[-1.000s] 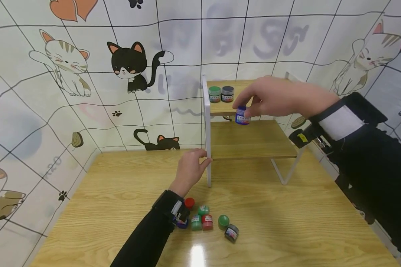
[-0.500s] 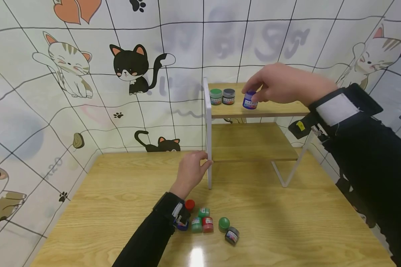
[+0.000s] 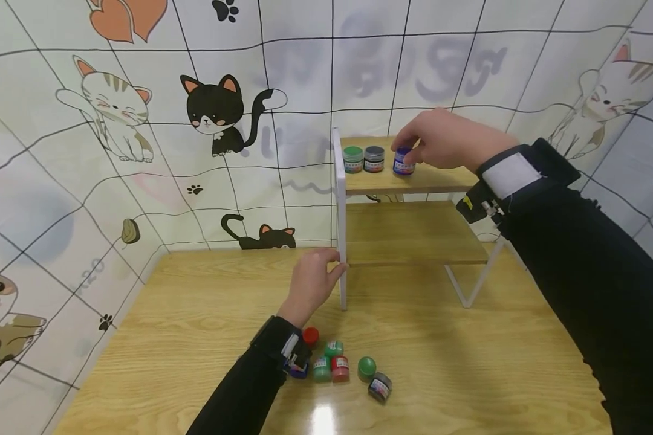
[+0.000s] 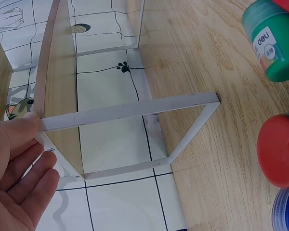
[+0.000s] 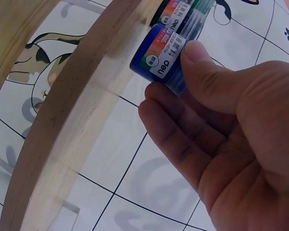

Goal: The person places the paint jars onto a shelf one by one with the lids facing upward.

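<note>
In the head view my right hand [image 3: 438,139] pinches a blue paint jar [image 3: 403,162] at the upper board of a two-tier wooden shelf [image 3: 413,232]. The right wrist view shows the thumb on one side of this jar [image 5: 159,55], its label facing the camera. To its left on the same board stand a green-lidded paint jar [image 3: 353,159] and a black paint jar [image 3: 373,159]. My left hand [image 3: 311,281] grips the shelf's white metal frame [image 4: 130,111] at its left side, thumb against the bar and the other fingers curled.
Several paint jars lie on the wooden table [image 3: 207,314] near my left forearm: a red-lidded one [image 3: 311,336], a red one [image 3: 340,368], green ones [image 3: 322,369] and a black one [image 3: 380,387]. A blue jar is partly hidden by the left wrist. A cat-patterned wall [image 3: 283,139] stands behind the shelf.
My right hand has raised the blue jar from in front of the upper board onto its level, then shifted it slightly left toward the black jar. The left hand stays on the frame.
</note>
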Motion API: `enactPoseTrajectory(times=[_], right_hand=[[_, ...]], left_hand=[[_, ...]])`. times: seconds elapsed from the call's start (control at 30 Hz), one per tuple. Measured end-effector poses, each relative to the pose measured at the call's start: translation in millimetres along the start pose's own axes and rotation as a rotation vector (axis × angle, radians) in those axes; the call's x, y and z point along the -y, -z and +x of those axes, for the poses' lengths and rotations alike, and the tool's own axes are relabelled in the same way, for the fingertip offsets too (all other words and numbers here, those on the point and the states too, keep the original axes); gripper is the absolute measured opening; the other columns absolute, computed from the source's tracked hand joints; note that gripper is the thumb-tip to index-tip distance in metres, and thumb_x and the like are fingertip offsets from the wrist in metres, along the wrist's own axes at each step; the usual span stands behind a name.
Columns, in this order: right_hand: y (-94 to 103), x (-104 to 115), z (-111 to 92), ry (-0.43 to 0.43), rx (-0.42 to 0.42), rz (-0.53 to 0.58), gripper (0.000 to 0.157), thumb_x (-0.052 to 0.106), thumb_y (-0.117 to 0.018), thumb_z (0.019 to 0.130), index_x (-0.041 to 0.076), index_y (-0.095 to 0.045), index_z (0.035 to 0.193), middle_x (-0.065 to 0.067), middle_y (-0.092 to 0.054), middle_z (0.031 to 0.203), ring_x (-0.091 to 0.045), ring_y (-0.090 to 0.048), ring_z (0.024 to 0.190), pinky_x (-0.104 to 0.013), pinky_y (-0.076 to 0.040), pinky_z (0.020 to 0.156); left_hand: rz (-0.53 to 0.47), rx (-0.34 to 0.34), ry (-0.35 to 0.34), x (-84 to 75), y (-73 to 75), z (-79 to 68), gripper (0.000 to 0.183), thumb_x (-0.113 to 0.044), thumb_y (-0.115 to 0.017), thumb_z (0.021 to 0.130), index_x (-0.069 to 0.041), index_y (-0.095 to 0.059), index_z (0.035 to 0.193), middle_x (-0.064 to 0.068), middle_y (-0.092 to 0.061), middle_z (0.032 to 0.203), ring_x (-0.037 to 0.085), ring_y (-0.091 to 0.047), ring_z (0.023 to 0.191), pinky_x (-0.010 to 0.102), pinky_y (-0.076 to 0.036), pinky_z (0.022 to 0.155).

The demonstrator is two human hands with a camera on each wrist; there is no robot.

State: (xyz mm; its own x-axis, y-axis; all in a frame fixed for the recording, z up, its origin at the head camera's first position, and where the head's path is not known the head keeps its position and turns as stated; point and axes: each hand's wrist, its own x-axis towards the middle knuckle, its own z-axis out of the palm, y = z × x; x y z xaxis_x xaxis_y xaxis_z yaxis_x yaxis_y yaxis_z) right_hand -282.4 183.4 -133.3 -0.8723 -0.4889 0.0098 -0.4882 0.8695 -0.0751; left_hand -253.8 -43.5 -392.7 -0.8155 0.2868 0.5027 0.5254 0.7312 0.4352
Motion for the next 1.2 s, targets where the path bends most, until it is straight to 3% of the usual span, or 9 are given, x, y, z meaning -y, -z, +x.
enactPoseTrajectory(times=[0.23,0.9,1.2], right_hand=[[-4.6,-1.5,7.0,-0.018,0.004,-0.03,0.041,0.007,-0.057,0.094,-0.004,-0.05,0.133,-0.027,-0.055,0.13,-0.038,-0.051,0.118,-0.052,-0.041,0.101],[-14.1,4.6,15.4,-0.075,-0.008,-0.021,0.042,0.007,-0.053,0.096,-0.001,-0.046,0.137,-0.027,-0.052,0.133,-0.038,-0.052,0.116,-0.05,-0.045,0.096],[-14.2,1.0,14.0,-0.061,-0.01,-0.031,0.044,0.009,-0.053,0.097,0.002,-0.046,0.139,-0.024,-0.054,0.133,-0.034,-0.054,0.109,-0.048,-0.047,0.091]], left_hand=[[0.0,-0.002,-0.003,-2.3,-0.3,-0.4,0.016,-0.026,-0.071,0.087,-0.012,-0.072,0.094,0.002,-0.072,0.097,0.016,-0.065,0.09,0.031,-0.055,0.072],[0.006,-0.018,-0.006,-0.2,-0.9,-1.3,0.016,-0.025,-0.071,0.087,-0.011,-0.072,0.094,0.003,-0.071,0.095,0.017,-0.066,0.089,0.031,-0.055,0.071],[0.003,-0.008,0.005,-0.7,-1.7,-0.3,0.016,-0.026,-0.07,0.087,-0.012,-0.072,0.095,0.002,-0.071,0.097,0.015,-0.065,0.09,0.03,-0.055,0.07]])
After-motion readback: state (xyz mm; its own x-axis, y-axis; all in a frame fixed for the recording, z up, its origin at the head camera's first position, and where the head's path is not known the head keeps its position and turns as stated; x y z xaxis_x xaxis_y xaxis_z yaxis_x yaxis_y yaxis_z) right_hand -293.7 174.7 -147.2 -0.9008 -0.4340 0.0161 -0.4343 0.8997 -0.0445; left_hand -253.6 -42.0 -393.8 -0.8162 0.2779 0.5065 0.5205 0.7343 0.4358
